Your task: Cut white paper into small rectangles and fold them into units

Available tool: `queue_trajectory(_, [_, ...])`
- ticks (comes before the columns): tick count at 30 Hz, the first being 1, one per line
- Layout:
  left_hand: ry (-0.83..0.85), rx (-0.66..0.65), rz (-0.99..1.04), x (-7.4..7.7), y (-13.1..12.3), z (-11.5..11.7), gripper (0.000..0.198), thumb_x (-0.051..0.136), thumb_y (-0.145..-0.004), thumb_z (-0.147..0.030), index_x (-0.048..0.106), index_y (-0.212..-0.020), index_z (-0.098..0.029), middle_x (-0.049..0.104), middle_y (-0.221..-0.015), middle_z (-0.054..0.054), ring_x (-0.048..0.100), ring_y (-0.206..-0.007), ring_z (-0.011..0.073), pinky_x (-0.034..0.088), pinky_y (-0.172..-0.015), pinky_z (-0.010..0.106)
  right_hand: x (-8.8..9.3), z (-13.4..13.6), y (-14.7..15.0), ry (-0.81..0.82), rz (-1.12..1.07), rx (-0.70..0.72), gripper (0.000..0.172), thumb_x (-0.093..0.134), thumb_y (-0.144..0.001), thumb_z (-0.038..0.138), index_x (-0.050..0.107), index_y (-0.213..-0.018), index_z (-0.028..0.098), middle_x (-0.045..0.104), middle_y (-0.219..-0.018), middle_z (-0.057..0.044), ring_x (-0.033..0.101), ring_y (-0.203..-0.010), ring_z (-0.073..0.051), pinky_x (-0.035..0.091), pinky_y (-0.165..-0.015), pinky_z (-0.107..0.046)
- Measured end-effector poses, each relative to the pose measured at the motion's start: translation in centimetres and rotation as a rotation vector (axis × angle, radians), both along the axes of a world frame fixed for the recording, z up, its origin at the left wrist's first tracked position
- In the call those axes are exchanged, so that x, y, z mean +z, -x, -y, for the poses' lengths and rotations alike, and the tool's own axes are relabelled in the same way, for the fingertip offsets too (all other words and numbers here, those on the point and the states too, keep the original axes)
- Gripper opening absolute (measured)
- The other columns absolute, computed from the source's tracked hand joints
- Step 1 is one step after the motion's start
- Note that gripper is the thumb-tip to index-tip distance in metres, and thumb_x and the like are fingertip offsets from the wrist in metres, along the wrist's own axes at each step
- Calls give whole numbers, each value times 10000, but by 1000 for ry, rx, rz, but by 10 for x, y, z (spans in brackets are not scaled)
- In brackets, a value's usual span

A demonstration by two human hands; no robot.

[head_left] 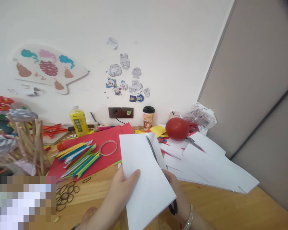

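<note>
A white sheet of paper [146,182] is held up over the table by my left hand [121,185], its thumb lying on the front and the fingers behind. My right hand [176,188] is closed round a pair of scissors, partly hidden by the paper. One dark scissor blade [152,148] lies across the front of the paper, and a black handle loop [174,207] shows below my fingers. To the right of the blade, a strip of paper [160,148] stands at an angle to the main part.
Folded coloured paper strips [80,158] and a hoop [108,148] lie on red paper [93,137]. Several black rings [66,195] lie at left. Behind stand a yellow bottle [79,121] and a paper cup [148,118]. A red balloon [177,128] and white sheets [211,166] are at right.
</note>
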State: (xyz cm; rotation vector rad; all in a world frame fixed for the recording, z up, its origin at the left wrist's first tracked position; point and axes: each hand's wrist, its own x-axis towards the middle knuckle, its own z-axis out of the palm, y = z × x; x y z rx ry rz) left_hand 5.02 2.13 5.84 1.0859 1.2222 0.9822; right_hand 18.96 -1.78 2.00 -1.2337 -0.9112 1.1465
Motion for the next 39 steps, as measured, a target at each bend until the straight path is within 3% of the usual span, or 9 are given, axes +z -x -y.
queue_trajectory(5, [-44,13,-1,-6,-1,0,360,641,-637,-168,598,-994,-143,706,-897,92,647,-858,262,539,-685,317,2,2,1,4,-74,69,167,630,-614,306,616,-603,139,513,-480,28,424,-445,-99,359,-457,-227])
queue_trajectory(11, [24,-43,12,-12,-5,5,320,644,-652,-156,592,-967,-139,705,-898,99,659,-819,251,547,-651,301,4,5,-1,7,-309,107,180,621,-677,315,663,-733,149,604,-585,-1,506,-540,-135,401,-552,-258])
queue_trajectory(20, [19,-47,12,-9,-6,9,342,645,-647,-171,584,-983,-140,696,-929,107,655,-832,256,543,-661,310,-1,5,-1,-13,-238,87,160,662,-649,276,672,-733,141,636,-621,-13,518,-572,-152,394,-548,-261])
queue_trajectory(27, [30,-51,-36,-17,-6,6,374,596,-687,-176,537,-1053,-121,674,-984,115,646,-850,241,532,-672,290,0,3,-1,23,-241,81,191,649,-644,285,674,-743,124,649,-630,-27,553,-578,-167,418,-565,-274])
queue_trajectory(35, [64,-62,-5,-18,-9,14,305,636,-663,-191,588,-961,-140,698,-911,95,646,-850,255,532,-691,313,7,3,-1,141,-406,115,194,584,-695,320,664,-654,148,611,-528,-3,526,-530,-142,394,-511,-231])
queue_trajectory(39, [80,-57,-10,-19,-9,13,285,637,-671,-191,596,-950,-146,705,-894,90,650,-843,252,536,-685,310,5,3,0,99,-319,78,128,644,-627,283,643,-622,155,595,-514,17,498,-515,-133,383,-514,-231])
